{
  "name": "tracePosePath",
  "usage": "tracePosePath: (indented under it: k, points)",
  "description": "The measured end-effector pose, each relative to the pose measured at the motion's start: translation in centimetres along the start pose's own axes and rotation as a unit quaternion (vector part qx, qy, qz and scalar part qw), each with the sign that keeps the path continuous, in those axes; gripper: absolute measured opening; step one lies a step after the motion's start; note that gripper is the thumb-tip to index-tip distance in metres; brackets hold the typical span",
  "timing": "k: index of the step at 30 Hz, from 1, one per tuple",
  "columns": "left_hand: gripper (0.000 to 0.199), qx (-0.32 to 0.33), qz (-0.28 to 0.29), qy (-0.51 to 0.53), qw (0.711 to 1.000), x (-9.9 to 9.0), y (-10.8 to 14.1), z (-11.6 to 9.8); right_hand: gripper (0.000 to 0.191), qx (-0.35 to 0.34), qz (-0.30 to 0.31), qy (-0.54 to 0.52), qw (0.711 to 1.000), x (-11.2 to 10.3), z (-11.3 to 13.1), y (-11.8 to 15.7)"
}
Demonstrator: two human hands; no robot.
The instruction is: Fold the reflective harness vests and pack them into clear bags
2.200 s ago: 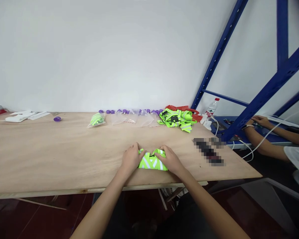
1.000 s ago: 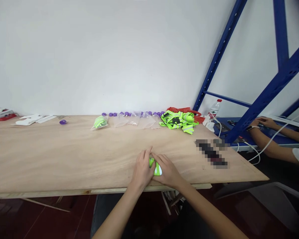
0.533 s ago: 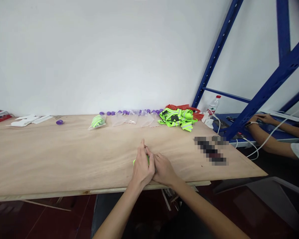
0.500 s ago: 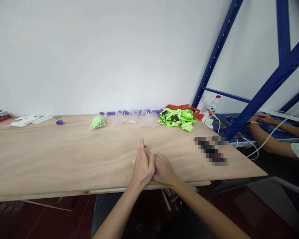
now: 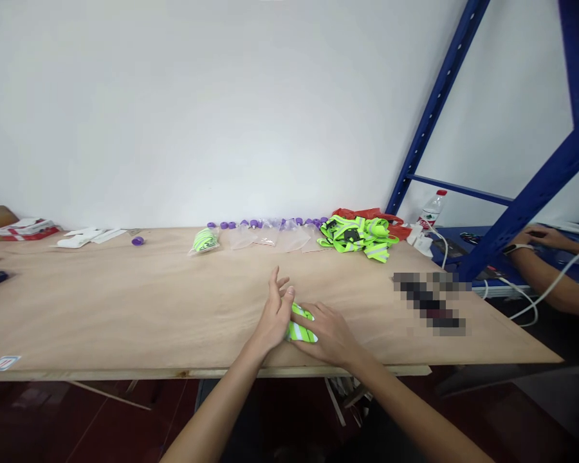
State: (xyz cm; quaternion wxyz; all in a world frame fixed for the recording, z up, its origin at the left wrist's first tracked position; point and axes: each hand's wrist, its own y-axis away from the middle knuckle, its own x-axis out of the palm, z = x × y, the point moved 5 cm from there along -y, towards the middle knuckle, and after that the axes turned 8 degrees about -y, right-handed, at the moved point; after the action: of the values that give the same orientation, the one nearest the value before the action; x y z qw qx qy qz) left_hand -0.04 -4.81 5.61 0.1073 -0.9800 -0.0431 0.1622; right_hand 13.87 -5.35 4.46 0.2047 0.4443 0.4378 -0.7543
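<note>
Near the table's front edge, my right hand (image 5: 329, 335) is wrapped over a neon-yellow folded reflective strap bundle (image 5: 300, 329) with pale grey bands. The bundle's left side meets the palm of my left hand (image 5: 274, 315), whose fingers stretch upward and stand apart. Part of the bundle is hidden under the right fingers. Farther back lies a loose heap of similar reflective straps (image 5: 354, 235) with black buckles. To its left are clear plastic bags (image 5: 289, 236) and a bag packed with reflective strap (image 5: 204, 240).
Several purple caps (image 5: 231, 225) line the wall on the wooden table (image 5: 125, 302). White cards (image 5: 80, 238) lie at back left. At right stand a water bottle (image 5: 433, 209) and a blue rack post (image 5: 434, 109). Another person's hands (image 5: 540, 236) rest at the blue desk beyond.
My hands have moved apart, showing more of the reflective bundle. The left fingers have spread away from it. The view has turned left, so the scene sits farther right.
</note>
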Motion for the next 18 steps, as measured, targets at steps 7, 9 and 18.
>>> tracePosePath:
  k: [7, 9, 18]
  points:
    - [0.062, 0.085, -0.043, -0.207, 0.974, -6.5, -6.9, 1.7, 0.058, 0.007, -0.006, -0.014, 1.000, -0.7, -1.2, 0.7]
    - [0.059, 0.083, -0.061, -0.311, 0.945, -8.5, -9.7, 2.9, 0.060, -0.002, 0.006, 0.004, 1.000, -0.7, -1.0, 0.8]
    - [0.038, 0.030, -0.071, -0.480, 0.874, -13.3, -17.2, 8.7, 0.054, -0.012, 0.026, 0.045, 0.999, -0.5, -0.3, 1.3]
